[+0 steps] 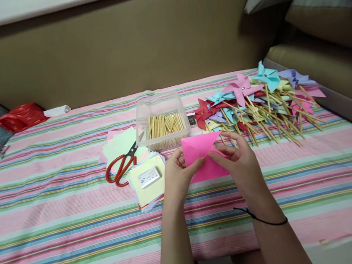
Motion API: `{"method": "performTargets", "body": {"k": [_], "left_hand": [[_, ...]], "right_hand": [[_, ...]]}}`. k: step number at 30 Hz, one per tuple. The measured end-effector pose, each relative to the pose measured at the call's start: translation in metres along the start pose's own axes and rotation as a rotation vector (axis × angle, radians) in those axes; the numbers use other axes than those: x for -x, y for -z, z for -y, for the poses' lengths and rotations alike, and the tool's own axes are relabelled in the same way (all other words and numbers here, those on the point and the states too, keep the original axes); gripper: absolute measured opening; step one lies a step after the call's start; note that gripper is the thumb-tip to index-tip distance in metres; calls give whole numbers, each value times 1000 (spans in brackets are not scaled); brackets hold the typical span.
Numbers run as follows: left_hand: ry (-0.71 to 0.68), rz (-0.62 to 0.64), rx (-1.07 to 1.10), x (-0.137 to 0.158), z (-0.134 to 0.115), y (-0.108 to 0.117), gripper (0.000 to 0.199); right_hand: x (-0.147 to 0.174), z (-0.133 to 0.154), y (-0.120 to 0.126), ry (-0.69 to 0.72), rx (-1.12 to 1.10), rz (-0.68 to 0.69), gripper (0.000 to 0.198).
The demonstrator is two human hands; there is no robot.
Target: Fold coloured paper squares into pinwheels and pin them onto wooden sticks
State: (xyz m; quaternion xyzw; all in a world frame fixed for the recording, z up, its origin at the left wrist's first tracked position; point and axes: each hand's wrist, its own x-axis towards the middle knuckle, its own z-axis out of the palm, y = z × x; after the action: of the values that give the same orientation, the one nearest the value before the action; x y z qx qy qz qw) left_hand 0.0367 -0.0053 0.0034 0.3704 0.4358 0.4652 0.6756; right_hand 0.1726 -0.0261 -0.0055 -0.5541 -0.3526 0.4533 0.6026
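A bright pink paper square [196,145] with crease lines and a slit at its right side is held up between both hands. My left hand [183,169] grips its left side, thumb pressed near the centre. On the right, my right hand [236,155] pinches the paper with its thumb close to the middle and fingers behind. Just beyond the hands stands a clear plastic box [160,104] of short wooden sticks [165,125]. Red-handled scissors [121,166] lie left of the box on pale paper sheets [121,142].
Many finished paper pinwheels [242,88] on sticks are heaped at the right. A small white box [149,177] rests on stacked paper squares [149,194]. A red plastic bag [23,116] lies far left on the striped cloth [79,228]. Cushions [330,8] sit at the back right.
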Motion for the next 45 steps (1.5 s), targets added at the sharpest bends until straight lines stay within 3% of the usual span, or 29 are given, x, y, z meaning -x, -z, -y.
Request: {"method": "performTargets", "body": {"k": [8, 16, 22, 31, 35, 39, 45], "left_hand": [[-24, -49, -13, -2, 0, 0, 40], [-25, -51, -25, -3, 2, 4, 37], [-155, -122, 27, -5, 1, 10, 28], [-196, -17, -142, -2, -2, 8, 13], [-228, 3, -132, -3, -1, 4, 22], [-227, 45, -144, -3, -1, 3, 13], [-72, 29, -121, 0, -4, 1, 47]], "right_hand": [[-1, -3, -1, -14, -66, 102, 63], [0, -2, -1, -29, -46, 94, 64], [-3, -5, 9, -90, 38, 123, 66], [-4, -6, 11, -101, 65, 151, 62], [-3, -7, 11, -98, 96, 149, 59], [-3, -7, 10, -101, 55, 129, 67], [-2, -4, 10, -71, 29, 166, 67]]}}
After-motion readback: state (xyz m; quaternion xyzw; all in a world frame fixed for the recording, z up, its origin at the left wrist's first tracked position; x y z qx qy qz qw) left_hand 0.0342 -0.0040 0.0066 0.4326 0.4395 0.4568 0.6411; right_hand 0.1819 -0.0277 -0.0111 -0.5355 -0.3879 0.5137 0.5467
